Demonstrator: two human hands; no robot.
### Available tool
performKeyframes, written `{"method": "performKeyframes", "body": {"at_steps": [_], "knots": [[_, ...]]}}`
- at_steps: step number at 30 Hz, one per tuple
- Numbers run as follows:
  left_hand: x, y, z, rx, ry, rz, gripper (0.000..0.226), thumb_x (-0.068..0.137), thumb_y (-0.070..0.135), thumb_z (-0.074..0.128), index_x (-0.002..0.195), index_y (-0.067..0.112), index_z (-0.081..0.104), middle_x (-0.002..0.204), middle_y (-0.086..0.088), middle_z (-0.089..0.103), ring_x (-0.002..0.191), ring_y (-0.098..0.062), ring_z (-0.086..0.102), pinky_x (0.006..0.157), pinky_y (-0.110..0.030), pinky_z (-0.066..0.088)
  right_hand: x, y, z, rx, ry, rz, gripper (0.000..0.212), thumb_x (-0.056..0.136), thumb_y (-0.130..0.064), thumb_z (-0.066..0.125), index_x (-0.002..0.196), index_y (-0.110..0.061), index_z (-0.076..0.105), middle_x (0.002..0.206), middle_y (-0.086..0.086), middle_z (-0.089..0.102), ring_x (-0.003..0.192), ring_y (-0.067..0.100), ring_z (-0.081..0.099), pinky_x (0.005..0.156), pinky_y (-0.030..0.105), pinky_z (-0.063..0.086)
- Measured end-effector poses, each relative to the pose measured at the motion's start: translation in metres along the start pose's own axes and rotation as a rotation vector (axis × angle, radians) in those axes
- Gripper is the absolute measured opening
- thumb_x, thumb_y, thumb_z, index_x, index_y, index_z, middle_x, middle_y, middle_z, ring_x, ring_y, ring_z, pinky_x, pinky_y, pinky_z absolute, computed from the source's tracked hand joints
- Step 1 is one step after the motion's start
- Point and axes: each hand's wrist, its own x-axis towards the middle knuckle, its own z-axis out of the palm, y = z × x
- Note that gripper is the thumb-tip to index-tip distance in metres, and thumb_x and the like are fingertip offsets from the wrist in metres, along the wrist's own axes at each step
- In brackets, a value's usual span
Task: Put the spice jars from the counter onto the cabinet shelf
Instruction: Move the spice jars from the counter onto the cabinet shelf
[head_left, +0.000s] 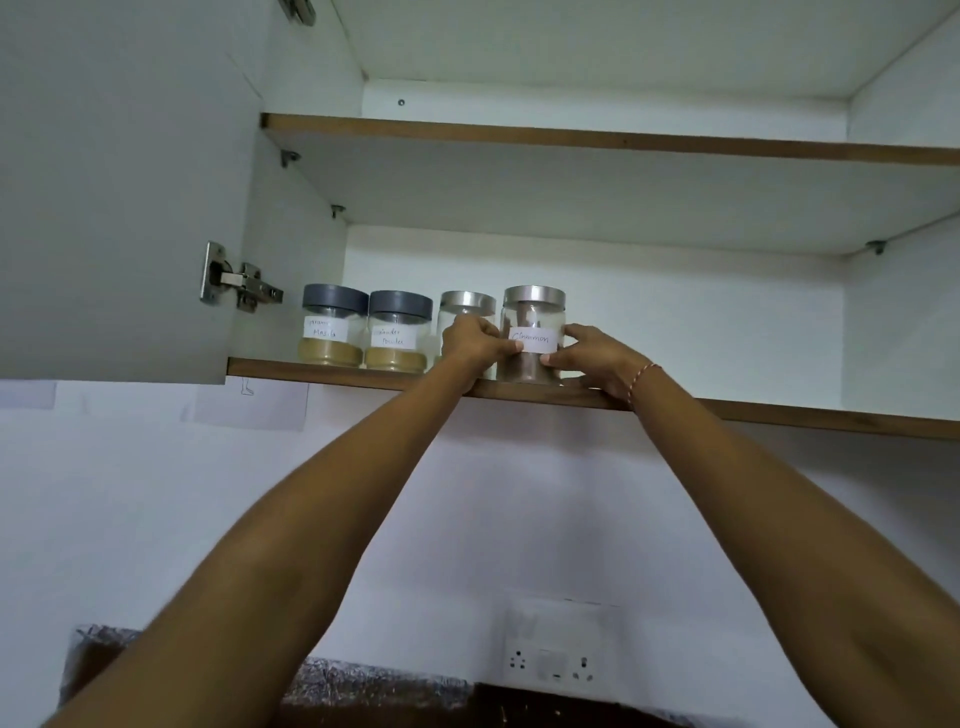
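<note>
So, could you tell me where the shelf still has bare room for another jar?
Free: the lower shelf from the cinnamon jar rightward to the cabinet's right wall. Crowded: the left end, where four jars stand close together from the hinge side, both hands around the cinnamon jar.

A white wall cabinet (597, 47) fills the upper view, its door (119, 182) swung open to the left on a metal hinge (236, 283). Inside, a brown-edged upper shelf (597, 137) rests on small metal pegs (290, 156), and the back panel (675, 322) is plain white with one screw (401, 102) high up. Below the cabinet runs a white wall (519, 509) with pale paper sheets (249, 405) stuck just beneath the door. A white socket plate (558, 652) sits low on the wall. At the bottom edge a dark speckled table (374, 691) shows. The light is soft and even.
</note>
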Motion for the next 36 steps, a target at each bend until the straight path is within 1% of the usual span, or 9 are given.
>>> {"method": "performKeyframes", "body": {"at_steps": [5,9,14,18,20,23,27,31,36], "knots": [[0.017,0.000,0.004,0.143,-0.106,-0.061,0.028,0.084,-0.010,0.052,0.070,0.014,0.055,0.090,-0.016,0.062,0.091,-0.028,0.061,0.094,-0.041,0.052,0.028,0.006,0.003,-0.117,0.037,0.053,0.042,0.090,-0.001,0.053,0.131,-0.006,0.044,0.130,0.015,0.054,0.113,0.025,0.056,0.077,0.032,0.049],[0.026,-0.001,0.003,0.159,-0.155,-0.103,0.036,0.090,-0.010,0.044,0.066,0.017,0.049,0.073,-0.008,0.058,0.058,-0.018,0.054,0.062,-0.026,0.050,0.041,0.007,0.007,-0.217,0.015,0.074,0.037,0.093,0.001,0.047,0.129,-0.002,0.045,0.132,0.018,0.052,0.124,0.030,0.050,0.094,0.033,0.043],[0.025,-0.003,0.005,0.204,-0.165,-0.100,0.030,0.091,-0.004,0.041,0.071,0.017,0.050,0.075,-0.010,0.060,0.054,-0.017,0.053,0.055,-0.023,0.048,0.046,0.006,0.009,-0.448,-0.010,0.102,0.035,0.092,-0.005,0.050,0.125,0.004,0.048,0.124,0.021,0.056,0.106,0.028,0.053,0.103,0.039,0.043],[0.018,-0.006,0.007,0.330,-0.038,0.034,0.022,0.087,0.002,0.044,0.092,0.000,0.065,0.095,-0.021,0.069,0.084,-0.032,0.067,0.085,-0.041,0.055,0.036,0.005,0.007,-0.337,0.061,0.161,0.021,0.091,0.005,0.041,0.107,-0.001,0.053,0.102,0.014,0.049,0.092,0.021,0.045,0.073,0.028,0.041],[0.005,-0.007,0.010,0.464,0.080,0.162,0.025,0.088,0.006,0.043,0.090,0.000,0.068,0.095,-0.019,0.070,0.089,-0.033,0.066,0.083,-0.039,0.054,0.025,0.006,0.008,-0.351,0.194,0.095,0.032,0.091,0.003,0.037,0.122,0.005,0.046,0.102,0.017,0.053,0.091,0.026,0.052,0.072,0.028,0.040],[-0.020,-0.010,0.018,0.592,0.227,0.406,0.032,0.092,0.012,0.041,0.115,0.009,0.062,0.104,-0.016,0.068,0.094,-0.031,0.063,0.077,-0.035,0.049,0.004,0.007,0.015,-0.485,0.447,-0.131,0.040,0.090,0.001,0.037,0.130,0.004,0.037,0.126,0.025,0.049,0.116,0.037,0.049,0.087,0.035,0.042],[-0.068,-0.041,0.032,0.754,0.226,0.648,0.049,0.095,0.013,0.037,0.143,0.007,0.033,0.148,-0.016,0.037,0.138,-0.027,0.033,0.115,-0.040,0.023,-0.039,0.022,0.043,-0.599,0.588,-0.387,0.051,0.094,-0.007,0.039,0.144,-0.004,0.028,0.152,0.018,0.026,0.142,0.030,0.021,0.115,0.037,0.024],[-0.133,-0.077,0.049,0.677,0.208,0.624,0.048,0.097,0.015,0.036,0.144,0.005,0.029,0.153,-0.016,0.027,0.144,-0.028,0.020,0.118,-0.040,0.012,-0.097,0.058,0.080,-0.625,0.718,-0.486,0.046,0.094,-0.015,0.041,0.139,-0.005,0.038,0.152,0.020,0.027,0.143,0.032,0.021,0.117,0.041,0.022],[-0.246,-0.147,0.053,0.603,0.080,0.425,0.051,0.097,0.014,0.039,0.146,0.006,0.026,0.154,-0.016,0.023,0.145,-0.028,0.018,0.118,-0.039,0.010,-0.195,0.132,0.130,-0.581,0.635,-0.312,0.049,0.092,-0.020,0.047,0.139,-0.006,0.039,0.152,0.019,0.026,0.142,0.034,0.022,0.114,0.048,0.028]]}}
